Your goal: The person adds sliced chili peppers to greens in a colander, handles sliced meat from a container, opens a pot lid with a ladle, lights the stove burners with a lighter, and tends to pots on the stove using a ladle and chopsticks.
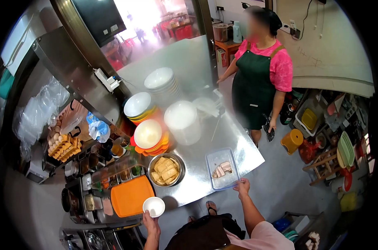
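Apron: dark brown cloth (pixel 197 235), nearest the camera.
Left hand (pixel 152 225): fingers closed on a small round white bowl (pixel 154 208), near the corner of an orange rectangular tray (pixel 132 195).
Right hand (pixel 242 187): fingers pinched on the near-right corner of a clear rectangular plastic container (pixel 217 156).
Container position: at the front edge of a shiny steel table (pixel 193 166); pale sliced meat (pixel 222 169) inside.
Co-worker (pixel 255 79): green apron, pink shirt, standing beyond the table.
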